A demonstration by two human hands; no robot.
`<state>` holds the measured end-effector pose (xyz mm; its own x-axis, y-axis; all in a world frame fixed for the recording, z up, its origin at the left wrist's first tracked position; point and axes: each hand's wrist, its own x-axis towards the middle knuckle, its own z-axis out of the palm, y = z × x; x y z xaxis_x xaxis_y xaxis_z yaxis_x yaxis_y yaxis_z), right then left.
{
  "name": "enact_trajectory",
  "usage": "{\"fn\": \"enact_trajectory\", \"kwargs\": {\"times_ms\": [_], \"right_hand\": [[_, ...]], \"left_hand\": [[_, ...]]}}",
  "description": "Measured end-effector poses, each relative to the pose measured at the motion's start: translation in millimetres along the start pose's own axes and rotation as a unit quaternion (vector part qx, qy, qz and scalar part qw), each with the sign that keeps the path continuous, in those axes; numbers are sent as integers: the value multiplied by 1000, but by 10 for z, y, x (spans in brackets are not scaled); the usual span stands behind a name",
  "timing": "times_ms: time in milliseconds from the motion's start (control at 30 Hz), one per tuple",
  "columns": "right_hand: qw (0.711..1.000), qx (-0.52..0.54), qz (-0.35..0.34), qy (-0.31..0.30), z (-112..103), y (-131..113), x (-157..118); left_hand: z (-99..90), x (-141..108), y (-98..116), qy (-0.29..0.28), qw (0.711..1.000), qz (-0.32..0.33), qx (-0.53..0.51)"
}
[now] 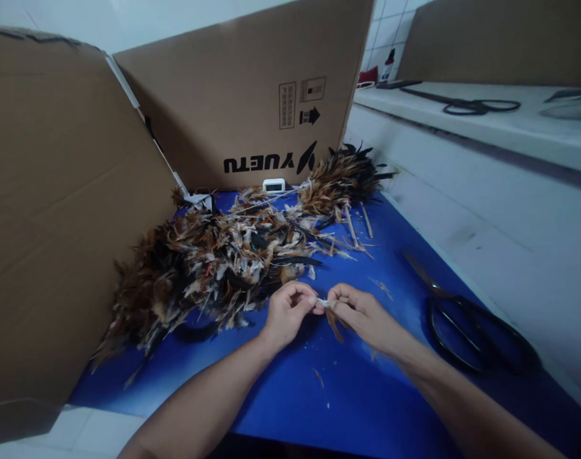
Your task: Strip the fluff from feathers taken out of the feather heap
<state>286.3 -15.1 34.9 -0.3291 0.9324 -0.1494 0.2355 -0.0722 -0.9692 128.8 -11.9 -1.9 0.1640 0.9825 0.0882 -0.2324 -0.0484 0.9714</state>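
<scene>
Close together above the blue table [367, 395], both hands pinch one small brown feather [335, 326] with a pale base. My left hand [290, 312] is closed, thumb against forefinger, at the pale end. Fingers of my right hand [357, 309] are also closed on it, and the brown part hangs below them. Just beyond and to the left lies a large loose heap of brown, black and white feathers [223, 248]. Farther back at the right rests a feather bundle [342, 175] with thin sticks [351, 226] near it.
Large black-handled scissors [462, 325] lie at the table's right side. Cardboard panels [204, 95] stand behind and at the left. A small white digital device [273, 185] sits at the back. Another pair of scissors [476, 106] rests on the white ledge [433, 95].
</scene>
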Motion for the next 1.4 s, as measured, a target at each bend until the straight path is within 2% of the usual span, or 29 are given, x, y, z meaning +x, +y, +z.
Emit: {"fn": "enact_trajectory", "kwargs": {"times_ms": [200,767,933,1000,1100,1233,1300,1400], "right_hand": [[1000,0,19,-8,-26,39,7],[1000,-5,24,-5,-41,20,0],[999,19,30,-20,-59,39,18],[998,34,49,-26,-73,41,30],[996,45,74,-30,-90,32,44],[995,55,75,-41,-90,28,48],[995,65,67,-44,-80,33,44],[993,95,62,-40,-73,41,48]], "left_hand": [[-24,18,-21,7,999,-21,-46],[-29,18,-31,25,998,-24,-50],[-56,42,-41,5,999,-34,-38],[-78,49,-36,-16,999,-21,-18],[-107,44,-9,-48,994,36,87],[-107,20,50,-70,964,118,230],[-96,14,68,-66,961,123,240],[-90,25,55,-52,973,82,208]]}}
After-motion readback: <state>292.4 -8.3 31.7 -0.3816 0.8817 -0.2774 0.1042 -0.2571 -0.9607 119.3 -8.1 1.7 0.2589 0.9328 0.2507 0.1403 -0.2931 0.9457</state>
